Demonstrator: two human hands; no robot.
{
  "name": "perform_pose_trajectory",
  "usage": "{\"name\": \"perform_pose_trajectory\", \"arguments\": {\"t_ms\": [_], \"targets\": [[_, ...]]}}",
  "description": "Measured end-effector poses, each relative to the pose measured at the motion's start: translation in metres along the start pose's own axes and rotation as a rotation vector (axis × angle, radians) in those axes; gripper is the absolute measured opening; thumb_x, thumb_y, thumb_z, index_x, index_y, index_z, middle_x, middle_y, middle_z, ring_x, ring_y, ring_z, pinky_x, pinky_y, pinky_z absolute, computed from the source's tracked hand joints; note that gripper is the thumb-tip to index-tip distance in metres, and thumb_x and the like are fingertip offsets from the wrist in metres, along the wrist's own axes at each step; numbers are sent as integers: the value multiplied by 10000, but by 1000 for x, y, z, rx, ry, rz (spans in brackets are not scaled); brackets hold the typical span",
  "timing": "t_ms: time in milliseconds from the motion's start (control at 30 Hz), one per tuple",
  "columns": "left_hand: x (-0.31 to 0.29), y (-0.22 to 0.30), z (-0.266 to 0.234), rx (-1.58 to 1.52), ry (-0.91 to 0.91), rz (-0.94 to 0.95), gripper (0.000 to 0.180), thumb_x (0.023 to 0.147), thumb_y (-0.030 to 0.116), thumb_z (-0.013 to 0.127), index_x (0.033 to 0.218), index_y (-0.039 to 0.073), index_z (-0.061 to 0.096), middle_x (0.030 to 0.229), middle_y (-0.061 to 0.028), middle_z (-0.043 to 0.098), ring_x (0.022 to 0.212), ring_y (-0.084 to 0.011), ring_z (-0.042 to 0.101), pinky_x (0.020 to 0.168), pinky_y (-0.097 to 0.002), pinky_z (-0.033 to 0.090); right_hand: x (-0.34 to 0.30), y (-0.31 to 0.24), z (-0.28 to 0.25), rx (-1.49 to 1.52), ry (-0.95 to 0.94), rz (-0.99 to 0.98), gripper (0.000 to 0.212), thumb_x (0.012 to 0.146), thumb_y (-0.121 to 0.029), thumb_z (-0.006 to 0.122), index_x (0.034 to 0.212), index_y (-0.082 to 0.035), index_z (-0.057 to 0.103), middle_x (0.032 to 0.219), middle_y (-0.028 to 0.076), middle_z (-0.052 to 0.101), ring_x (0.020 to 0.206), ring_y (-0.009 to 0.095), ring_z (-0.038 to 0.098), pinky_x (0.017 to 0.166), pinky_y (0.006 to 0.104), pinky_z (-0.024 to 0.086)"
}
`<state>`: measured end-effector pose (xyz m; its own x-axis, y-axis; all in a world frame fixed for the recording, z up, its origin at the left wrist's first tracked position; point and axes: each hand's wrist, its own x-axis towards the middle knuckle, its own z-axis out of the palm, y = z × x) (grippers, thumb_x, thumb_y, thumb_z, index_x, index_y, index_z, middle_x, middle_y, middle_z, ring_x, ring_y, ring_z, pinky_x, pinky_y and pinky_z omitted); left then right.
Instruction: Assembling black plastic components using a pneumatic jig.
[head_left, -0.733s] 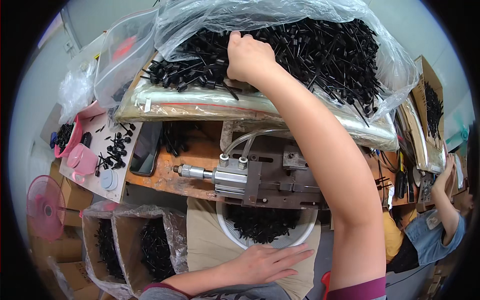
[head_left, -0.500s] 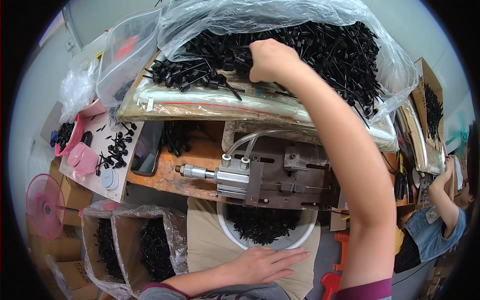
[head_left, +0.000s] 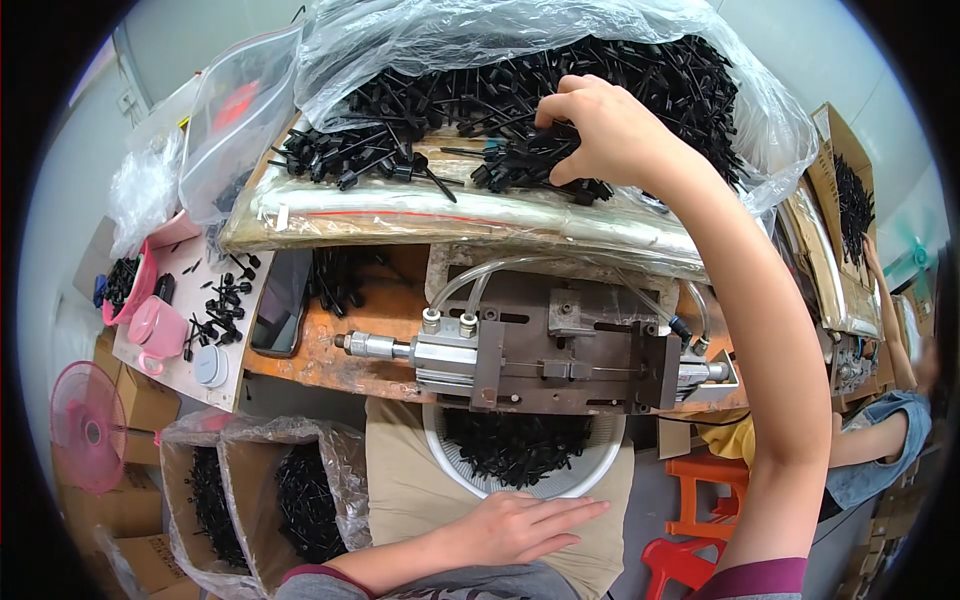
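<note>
My right hand (head_left: 612, 135) reaches over a heap of black plastic parts (head_left: 650, 85), thin stems with thicker heads. Its thumb and fingers are spread and curved above a clump at the heap's near edge; whether the fingertips touch it I cannot tell. My left hand (head_left: 525, 528) lies flat on my lap with fingers stretched out, holding nothing. Just beyond it, a white basket (head_left: 600, 466) on my lap holds many similar black pieces. Between basket and heap sits a metal fixture (head_left: 520, 365) with a silver air cylinder (head_left: 445, 362) and clear hoses.
Clear plastic sheeting (head_left: 420, 40) lines the heap's tray. Left are a phone (head_left: 280, 305), a pink cup (head_left: 158, 325), a pink fan (head_left: 88, 425) and lined boxes (head_left: 255, 500) of black parts. At right are red stools (head_left: 690, 560) and another person's arm (head_left: 890, 320).
My right hand has shifted right and its fingers have spread; a clump of black parts now shows at the near edge. My left hand stays put. The other person's arm has moved.
</note>
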<state>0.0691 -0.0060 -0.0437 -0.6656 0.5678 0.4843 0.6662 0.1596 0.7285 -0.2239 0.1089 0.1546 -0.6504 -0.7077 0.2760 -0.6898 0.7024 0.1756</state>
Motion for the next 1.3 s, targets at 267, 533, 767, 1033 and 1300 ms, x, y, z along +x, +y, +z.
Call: {"name": "perform_pose_trajectory", "arguments": {"t_ms": [267, 533, 767, 1033, 1300], "targets": [[2, 0, -4, 40, 4, 30, 472, 855, 190, 698, 1304, 91, 590, 1180, -55, 675, 854, -176, 707, 653, -271, 574, -16, -4, -8, -1, -109, 195, 315, 736, -181, 735, 1018, -48, 692, 1031, 76, 666, 1021, 280, 602, 896, 382, 498], [3, -3, -4, 76, 11, 77, 434, 871, 149, 672, 1294, 85, 600, 1188, -55, 677, 837, -151, 709, 636, -247, 567, -35, 15, -18, 82, -98, 313, 324, 727, -236, 686, 951, -4, 711, 947, 164, 691, 950, 306, 647, 854, 384, 520], [7, 1, -6, 83, -28, 63, 443, 867, 139, 668, 1299, 77, 595, 1174, -61, 683, 831, -149, 708, 627, -243, 560, -47, 12, -6, -89, 70, 117, 200, 696, -129, 707, 868, -39, 659, 915, 74, 599, 1011, 272, 581, 847, 385, 493], [5, -2, -3, 90, 6, 85, 443, 854, 114, 669, 1291, 73, 602, 1153, -68, 691, 811, -155, 710, 619, -241, 557, -47, 9, 2, 12, -7, 304, 270, 679, -131, 736, 906, -9, 653, 910, 145, 661, 923, 301, 644, 808, 406, 528], [6, 0, -3, 62, 3, 79, 456, 817, 62, 664, 1270, 58, 611, 1156, -70, 691, 780, -151, 706, 607, -239, 554, -60, 40, -5, 394, 103, 430, 327, 690, -119, 724, 980, -5, 626, 768, 108, 636, 691, 211, 602, 676, 321, 488]]}}
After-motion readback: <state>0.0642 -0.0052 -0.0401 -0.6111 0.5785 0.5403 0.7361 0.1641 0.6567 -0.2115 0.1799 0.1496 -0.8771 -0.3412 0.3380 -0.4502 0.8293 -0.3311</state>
